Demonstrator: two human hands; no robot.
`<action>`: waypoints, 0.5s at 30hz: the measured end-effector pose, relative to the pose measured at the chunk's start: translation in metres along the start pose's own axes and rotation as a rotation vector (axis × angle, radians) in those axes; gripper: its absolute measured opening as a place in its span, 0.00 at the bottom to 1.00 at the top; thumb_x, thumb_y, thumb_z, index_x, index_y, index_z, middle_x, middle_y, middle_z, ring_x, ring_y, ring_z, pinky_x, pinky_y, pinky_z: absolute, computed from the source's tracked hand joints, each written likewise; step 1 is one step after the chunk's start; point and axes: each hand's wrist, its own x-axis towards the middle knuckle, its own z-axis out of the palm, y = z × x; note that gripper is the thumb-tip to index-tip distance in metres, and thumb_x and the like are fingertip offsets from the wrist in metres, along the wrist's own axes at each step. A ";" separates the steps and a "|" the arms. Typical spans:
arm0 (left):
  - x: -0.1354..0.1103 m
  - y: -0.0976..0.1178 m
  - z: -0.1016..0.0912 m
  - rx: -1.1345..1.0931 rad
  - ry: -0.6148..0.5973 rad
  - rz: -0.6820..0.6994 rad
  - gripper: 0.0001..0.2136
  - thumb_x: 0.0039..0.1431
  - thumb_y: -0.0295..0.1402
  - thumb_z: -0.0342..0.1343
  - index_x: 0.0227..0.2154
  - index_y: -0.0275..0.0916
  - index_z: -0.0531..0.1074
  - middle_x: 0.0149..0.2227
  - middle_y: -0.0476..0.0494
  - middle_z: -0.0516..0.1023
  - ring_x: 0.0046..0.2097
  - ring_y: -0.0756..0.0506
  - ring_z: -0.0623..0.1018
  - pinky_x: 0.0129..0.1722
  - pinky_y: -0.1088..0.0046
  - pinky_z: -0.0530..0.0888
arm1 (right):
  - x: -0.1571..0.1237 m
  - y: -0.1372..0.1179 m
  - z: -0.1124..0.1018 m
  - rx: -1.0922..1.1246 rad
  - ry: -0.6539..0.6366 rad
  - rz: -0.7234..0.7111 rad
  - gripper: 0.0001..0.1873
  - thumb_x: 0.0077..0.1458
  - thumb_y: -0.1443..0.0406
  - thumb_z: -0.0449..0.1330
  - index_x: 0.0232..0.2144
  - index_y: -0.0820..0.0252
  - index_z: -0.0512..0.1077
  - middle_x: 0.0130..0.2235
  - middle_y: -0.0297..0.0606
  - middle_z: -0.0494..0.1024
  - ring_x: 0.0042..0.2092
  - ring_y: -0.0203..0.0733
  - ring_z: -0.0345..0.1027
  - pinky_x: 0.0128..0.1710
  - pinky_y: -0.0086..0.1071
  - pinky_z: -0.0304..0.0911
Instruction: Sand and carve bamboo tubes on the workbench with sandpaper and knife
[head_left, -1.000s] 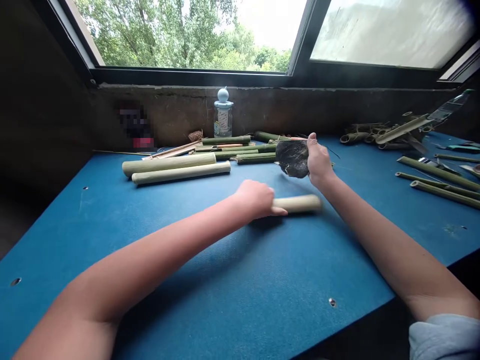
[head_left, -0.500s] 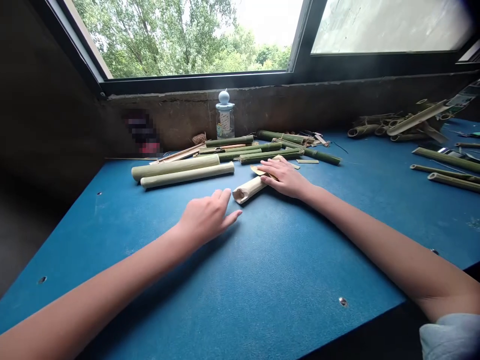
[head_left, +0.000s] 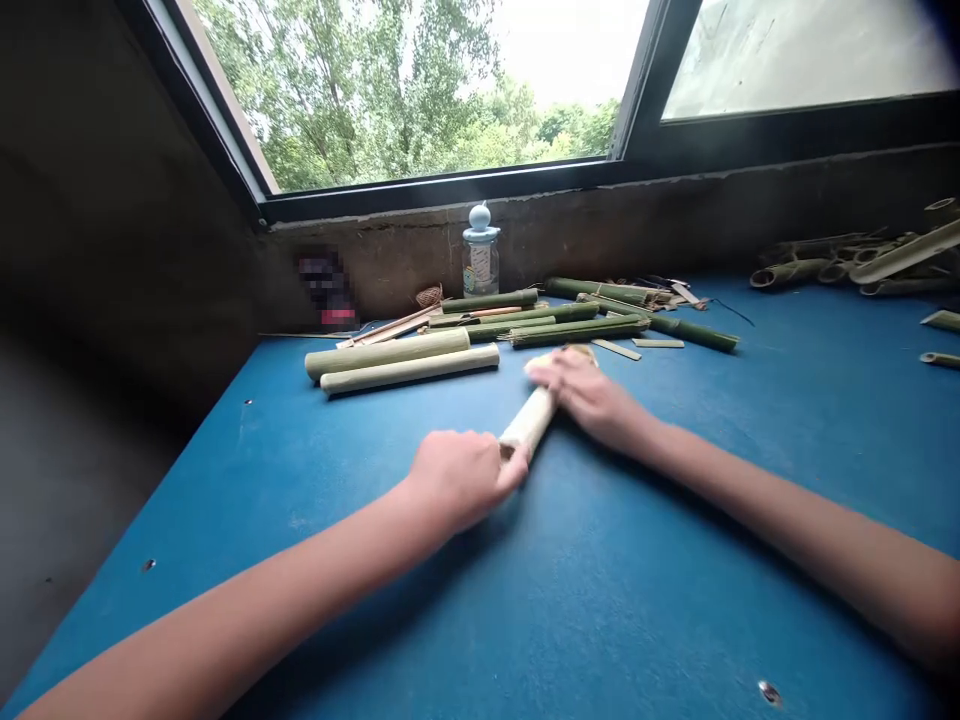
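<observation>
A pale, peeled bamboo tube (head_left: pixel 531 418) lies at a slant on the blue table, its hollow end towards me. My left hand (head_left: pixel 465 474) is closed on that near end, with the thumb along its right side. Over the tube's far part, my right hand (head_left: pixel 589 398) presses a pale yellow sheet (head_left: pixel 541 362), perhaps sandpaper, with its fingers bent round it. Motion blurs the right hand, and it hides the far end of the tube.
Two peeled bamboo tubes (head_left: pixel 409 371) lie at the left. Behind them are several green bamboo lengths (head_left: pixel 574 330) and a lidded jar (head_left: pixel 481 262) by the wall. More cut bamboo (head_left: pixel 892 265) is piled at the far right of the blue table (head_left: pixel 637 600).
My left hand has moved right and closed on the tube's near end. The tube has turned to point more towards me. The view has shifted left.
</observation>
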 end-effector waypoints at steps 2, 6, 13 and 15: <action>-0.013 -0.006 -0.011 -0.020 -0.056 0.101 0.27 0.67 0.49 0.38 0.23 0.42 0.75 0.23 0.43 0.78 0.26 0.43 0.79 0.22 0.69 0.58 | -0.004 -0.012 0.006 0.107 -0.167 -0.176 0.21 0.70 0.59 0.46 0.59 0.53 0.70 0.59 0.38 0.75 0.66 0.46 0.59 0.69 0.50 0.50; -0.014 -0.072 -0.043 -0.117 -0.052 -0.052 0.26 0.65 0.52 0.40 0.21 0.43 0.73 0.23 0.45 0.77 0.27 0.44 0.76 0.22 0.69 0.56 | -0.005 -0.022 0.010 0.143 -0.156 -0.093 0.22 0.69 0.58 0.47 0.60 0.54 0.70 0.61 0.43 0.71 0.68 0.52 0.54 0.69 0.59 0.44; 0.025 -0.271 -0.045 -0.307 0.237 -0.673 0.19 0.66 0.46 0.50 0.34 0.34 0.75 0.29 0.46 0.76 0.32 0.46 0.75 0.36 0.68 0.70 | -0.004 -0.025 0.005 0.281 -0.348 -0.316 0.22 0.69 0.61 0.50 0.62 0.53 0.66 0.61 0.39 0.72 0.68 0.45 0.56 0.71 0.50 0.42; 0.039 -0.301 -0.028 -0.369 0.256 -0.743 0.17 0.66 0.45 0.53 0.37 0.34 0.74 0.33 0.46 0.76 0.34 0.47 0.76 0.39 0.65 0.74 | -0.003 -0.021 0.003 0.191 -0.214 -0.164 0.22 0.69 0.61 0.50 0.62 0.52 0.67 0.62 0.40 0.70 0.69 0.49 0.54 0.70 0.55 0.43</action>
